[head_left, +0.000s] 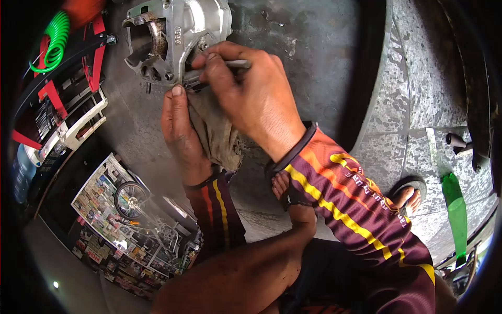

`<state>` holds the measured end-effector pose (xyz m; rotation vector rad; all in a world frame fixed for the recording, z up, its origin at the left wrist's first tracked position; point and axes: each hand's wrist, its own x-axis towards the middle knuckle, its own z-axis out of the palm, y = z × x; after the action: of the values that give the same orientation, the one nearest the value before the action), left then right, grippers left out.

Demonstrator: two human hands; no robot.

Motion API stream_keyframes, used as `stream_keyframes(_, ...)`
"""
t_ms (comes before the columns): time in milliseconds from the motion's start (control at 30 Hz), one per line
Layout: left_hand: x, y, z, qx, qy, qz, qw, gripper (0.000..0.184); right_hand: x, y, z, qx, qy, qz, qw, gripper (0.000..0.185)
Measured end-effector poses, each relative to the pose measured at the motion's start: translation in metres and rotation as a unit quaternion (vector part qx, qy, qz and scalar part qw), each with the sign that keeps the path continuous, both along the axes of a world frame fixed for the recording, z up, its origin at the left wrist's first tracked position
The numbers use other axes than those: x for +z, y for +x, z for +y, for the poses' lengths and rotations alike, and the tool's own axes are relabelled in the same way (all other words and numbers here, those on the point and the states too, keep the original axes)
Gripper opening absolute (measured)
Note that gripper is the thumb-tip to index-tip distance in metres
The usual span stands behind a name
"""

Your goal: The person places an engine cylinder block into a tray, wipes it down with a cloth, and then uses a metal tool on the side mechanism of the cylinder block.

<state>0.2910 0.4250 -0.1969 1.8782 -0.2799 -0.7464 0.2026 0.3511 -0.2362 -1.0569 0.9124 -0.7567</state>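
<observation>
A grey cast-metal engine casing (180, 47) with a wide round opening and bolt holes sits at the top of the view. My right hand (253, 86) is closed around a slim metal rod (239, 64), with its fingers against the casing's lower right edge. The rod's working end is hidden behind those fingers. Just below the casing's rim, my left hand (183, 131) has thumb and finger pressed together, touching the edge. A dirty brown rag (212, 125) hangs from it, bunched between the two hands.
The casing rests on a dark, worn metal surface (308, 31). A green coiled hose (56, 42) and red racks (94, 68) are at left, above a parts display (120, 225) with a wheel. My foot (410, 196) and a green bottle (454, 214) are on the floor at right.
</observation>
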Motion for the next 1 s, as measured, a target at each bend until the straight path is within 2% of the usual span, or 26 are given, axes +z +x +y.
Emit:
stream_keyframes(100,0.004,0.005,0.003,0.005,0.032,-0.026,0.999,0.023,0.001,-0.001,-0.001,-0.007,-0.003,-0.007,1.000,0.019)
stream_keyframes(200,-0.007,0.019,0.011,-0.056,0.059,-0.056,0.995,0.022,0.007,-0.007,-0.011,0.027,-0.008,0.037,0.999,0.021)
stream_keyframes(267,-0.004,0.007,0.005,-0.001,0.013,-0.022,1.000,0.023,-0.002,-0.002,-0.003,0.004,0.024,-0.037,0.999,0.022)
stream_keyframes(300,-0.003,0.007,0.007,-0.002,0.015,-0.019,1.000,0.023,-0.006,0.001,0.000,0.002,0.026,-0.035,0.999,0.022)
stream_keyframes(367,0.004,0.015,0.009,-0.050,0.070,-0.068,0.994,0.039,-0.013,0.006,0.006,-0.048,0.073,-0.080,0.993,0.018)
stream_keyframes(500,-0.002,0.021,0.012,-0.066,0.056,-0.030,0.996,0.038,-0.011,0.001,0.000,-0.040,0.059,-0.074,0.995,0.018)
stream_keyframes(567,-0.001,0.015,0.010,-0.033,0.029,-0.009,0.999,0.039,-0.018,0.004,0.010,-0.024,0.094,-0.143,0.985,0.024)
stream_keyframes(700,0.012,-0.002,-0.004,0.002,0.048,0.010,0.999,0.040,-0.024,0.010,0.015,-0.051,0.160,-0.190,0.967,0.021)
stream_keyframes(767,0.005,0.008,0.005,-0.031,0.049,-0.019,0.998,0.041,-0.012,0.002,0.007,-0.032,-0.012,-0.040,0.999,0.018)
stream_keyframes(800,0.001,0.013,0.007,-0.035,0.046,-0.019,0.998,0.041,-0.005,-0.004,0.000,-0.036,-0.014,-0.041,0.998,0.018)
stream_keyframes(867,-0.004,0.020,0.011,-0.058,0.057,-0.058,0.995,0.034,0.006,-0.011,-0.010,0.016,-0.064,0.069,0.995,0.019)
stream_keyframes(1000,0.000,0.010,0.008,-0.009,0.033,-0.023,0.999,0.027,-0.004,-0.002,-0.007,-0.014,-0.006,-0.022,1.000,0.019)
